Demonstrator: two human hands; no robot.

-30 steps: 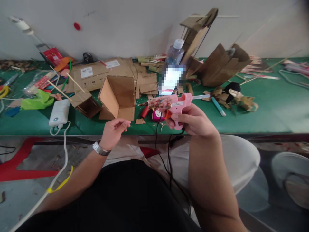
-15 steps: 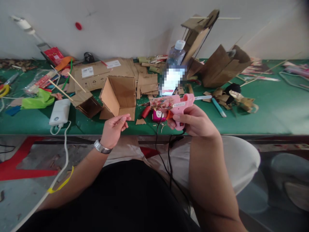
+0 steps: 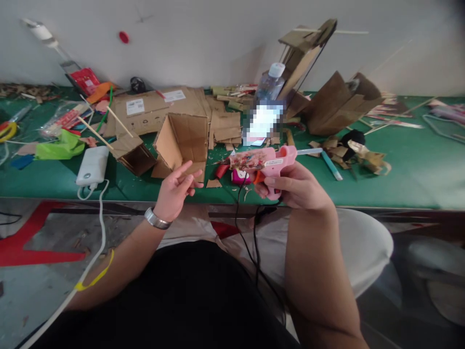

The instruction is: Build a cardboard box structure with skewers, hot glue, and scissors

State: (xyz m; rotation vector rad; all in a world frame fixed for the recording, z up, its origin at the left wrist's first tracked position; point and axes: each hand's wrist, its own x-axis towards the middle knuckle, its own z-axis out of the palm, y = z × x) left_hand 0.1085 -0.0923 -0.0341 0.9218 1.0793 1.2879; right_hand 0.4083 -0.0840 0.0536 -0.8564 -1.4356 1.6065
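My right hand (image 3: 305,186) is wrapped round the handle of a pink hot glue gun (image 3: 274,165), its nozzle pointing left. A clear glue stick (image 3: 308,151) pokes out of the back, and a finger rests by the orange trigger (image 3: 259,177). My left hand (image 3: 175,191) holds nothing; its fingers are apart in front of an open cardboard box form (image 3: 194,135). Whether the fingertips touch that cardboard I cannot tell. Left of it stands a smaller cardboard box (image 3: 136,157) with two wooden sticks (image 3: 119,121).
A white power bank (image 3: 92,167) with a cable lies at left. A lit phone (image 3: 263,121) leans before a plastic bottle (image 3: 271,85). Behind are flat cardboard (image 3: 148,109) and a brown paper bag (image 3: 339,106). A teal marker-like stick (image 3: 331,166) lies right. Black cords hang over the table edge.
My left hand's fingers have spread from a closer, pinched pose. The right hand keeps hold of the glue gun. The whole view has shifted slightly.
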